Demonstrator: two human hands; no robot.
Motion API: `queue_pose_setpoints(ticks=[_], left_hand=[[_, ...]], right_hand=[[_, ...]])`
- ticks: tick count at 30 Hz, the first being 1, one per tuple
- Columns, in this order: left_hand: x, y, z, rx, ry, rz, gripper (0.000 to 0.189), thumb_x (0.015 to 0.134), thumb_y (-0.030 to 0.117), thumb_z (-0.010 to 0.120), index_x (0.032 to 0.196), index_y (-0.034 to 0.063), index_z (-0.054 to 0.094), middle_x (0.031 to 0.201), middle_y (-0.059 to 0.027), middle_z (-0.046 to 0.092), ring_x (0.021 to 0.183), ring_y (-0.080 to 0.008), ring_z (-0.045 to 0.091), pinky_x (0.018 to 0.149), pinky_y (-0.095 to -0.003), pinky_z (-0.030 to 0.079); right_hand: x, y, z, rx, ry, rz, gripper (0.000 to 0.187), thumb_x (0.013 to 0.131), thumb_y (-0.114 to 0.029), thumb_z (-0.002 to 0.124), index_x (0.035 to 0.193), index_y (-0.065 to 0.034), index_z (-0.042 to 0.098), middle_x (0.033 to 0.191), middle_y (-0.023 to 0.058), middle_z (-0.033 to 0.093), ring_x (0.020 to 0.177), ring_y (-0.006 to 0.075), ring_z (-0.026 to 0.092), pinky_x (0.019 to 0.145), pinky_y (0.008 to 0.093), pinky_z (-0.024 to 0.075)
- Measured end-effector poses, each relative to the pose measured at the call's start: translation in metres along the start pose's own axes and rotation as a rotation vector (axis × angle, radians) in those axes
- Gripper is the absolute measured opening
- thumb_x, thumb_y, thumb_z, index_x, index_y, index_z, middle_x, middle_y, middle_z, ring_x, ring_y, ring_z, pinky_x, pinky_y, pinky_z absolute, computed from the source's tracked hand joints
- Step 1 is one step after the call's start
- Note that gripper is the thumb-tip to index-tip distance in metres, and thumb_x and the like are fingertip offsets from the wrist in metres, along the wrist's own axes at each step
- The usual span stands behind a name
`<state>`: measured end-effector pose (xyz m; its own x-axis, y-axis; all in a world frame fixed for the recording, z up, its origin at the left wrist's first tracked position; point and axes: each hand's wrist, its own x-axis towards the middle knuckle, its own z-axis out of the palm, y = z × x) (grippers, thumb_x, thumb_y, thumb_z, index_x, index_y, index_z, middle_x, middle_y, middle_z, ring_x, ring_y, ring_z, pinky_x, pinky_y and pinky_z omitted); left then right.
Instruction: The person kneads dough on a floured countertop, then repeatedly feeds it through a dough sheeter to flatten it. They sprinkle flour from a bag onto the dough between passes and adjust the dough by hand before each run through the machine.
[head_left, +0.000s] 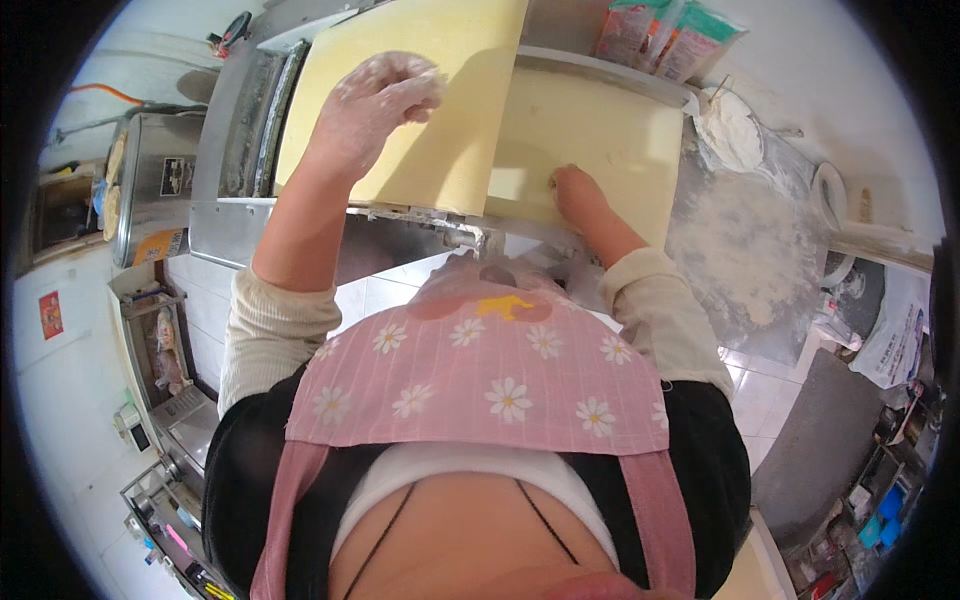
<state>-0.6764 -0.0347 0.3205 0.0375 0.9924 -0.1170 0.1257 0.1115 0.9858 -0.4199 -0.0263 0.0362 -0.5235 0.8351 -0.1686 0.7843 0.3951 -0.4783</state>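
Note:
My left hand (386, 101), dusted with flour, is raised over a wide pale-yellow dough sheet (480, 45) on a dough sheeting machine. Its fingers are curled, and whether flour is inside them cannot be seen. My right hand (579, 196) rests with bent fingers at the near part of a lower dough sheet (592, 112) to the right; its fingertips are partly hidden, so a grip on the sheet cannot be made out. The upper sheet's right edge overlaps the lower one. Left of the upper sheet lies the machine's metal roller (281, 120).
A floured work surface (742, 255) lies to the right, with a bowl of flour (729, 135) at its back. Printed bags (667, 37) stand behind the lower sheet. A metal box (161, 176) is at the left. Flour-caked machine parts (480, 232) lie close before my apron.

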Motion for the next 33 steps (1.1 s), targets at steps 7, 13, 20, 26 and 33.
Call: queue_pose_setpoints(ticks=[7,13,20,26,33], left_hand=[[-0.020,-0.010,-0.028,-0.108,0.238,-0.135,0.010,0.087,0.010,0.054,0.092,0.0015,0.056,0.083,-0.0046,0.056,0.070,-0.0122,0.052,0.066,-0.0254,0.042],[-0.036,-0.024,-0.060,-0.031,0.354,-0.091,0.008,0.086,0.007,0.057,0.093,0.0035,0.057,0.085,-0.0050,0.059,0.073,-0.0123,0.055,0.067,-0.0247,0.044],[-0.046,-0.041,-0.100,-0.240,0.461,-0.143,0.011,0.085,0.007,0.057,0.095,0.0037,0.057,0.083,-0.0033,0.059,0.073,-0.0112,0.055,0.065,-0.0239,0.045],[-0.038,-0.058,-0.121,0.005,0.426,-0.017,0.013,0.084,0.013,0.062,0.094,0.0048,0.059,0.084,-0.0026,0.060,0.074,-0.0098,0.056,0.065,-0.0228,0.045],[-0.015,-0.080,-0.259,0.405,0.833,-0.046,0.016,0.082,0.017,0.059,0.093,0.0069,0.063,0.074,-0.0017,0.062,0.071,-0.0158,0.059,0.065,-0.0272,0.047]], right_hand=[[0.115,-0.039,-0.022,-0.058,0.250,-0.047,0.022,0.078,-0.007,0.054,0.098,-0.0018,0.061,0.102,0.0209,0.059,0.096,0.0387,0.055,0.081,0.0451,0.0464],[0.151,-0.048,-0.009,0.015,0.428,-0.078,0.015,0.077,-0.007,0.052,0.085,-0.0047,0.065,0.093,0.0169,0.061,0.089,0.0340,0.058,0.078,0.0437,0.0482],[0.067,-0.003,-0.024,-0.073,0.265,0.057,0.012,0.075,-0.008,0.056,0.082,-0.0026,0.064,0.085,0.0213,0.062,0.083,0.0390,0.057,0.078,0.0453,0.0463],[0.055,-0.014,-0.027,0.225,0.248,0.046,0.023,0.076,-0.011,0.059,0.097,-0.0022,0.064,0.097,0.0193,0.063,0.093,0.0360,0.059,0.083,0.0415,0.0467],[-0.039,0.024,-0.052,0.625,0.282,0.468,0.029,0.073,-0.008,0.059,0.100,0.0024,0.060,0.085,0.0129,0.063,0.074,0.0210,0.061,0.068,0.0317,0.0489]])
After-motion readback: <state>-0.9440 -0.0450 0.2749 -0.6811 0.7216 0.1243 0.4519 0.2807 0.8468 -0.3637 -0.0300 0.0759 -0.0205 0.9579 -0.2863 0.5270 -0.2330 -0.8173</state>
